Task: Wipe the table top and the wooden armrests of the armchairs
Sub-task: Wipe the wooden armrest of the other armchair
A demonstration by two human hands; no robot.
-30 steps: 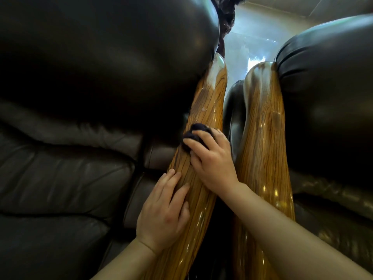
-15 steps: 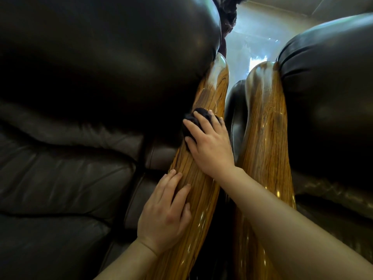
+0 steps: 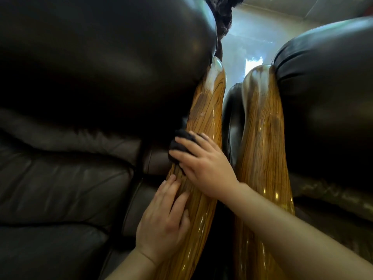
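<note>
Both hands press armrest (image 3: 203,110); right (image 3: 203,166) pins cloth (image 3: 181,142).

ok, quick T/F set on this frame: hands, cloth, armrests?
1. The right hand presses a dark cloth on the left wooden armrest. True.
2. The left hand holds the cloth. False: it rests flat on the same armrest, nearer the camera, with no cloth.
3. Both hands are on the right wooden armrest. False: no hand touches it.
4. The armchairs are dark leather. True.
</note>
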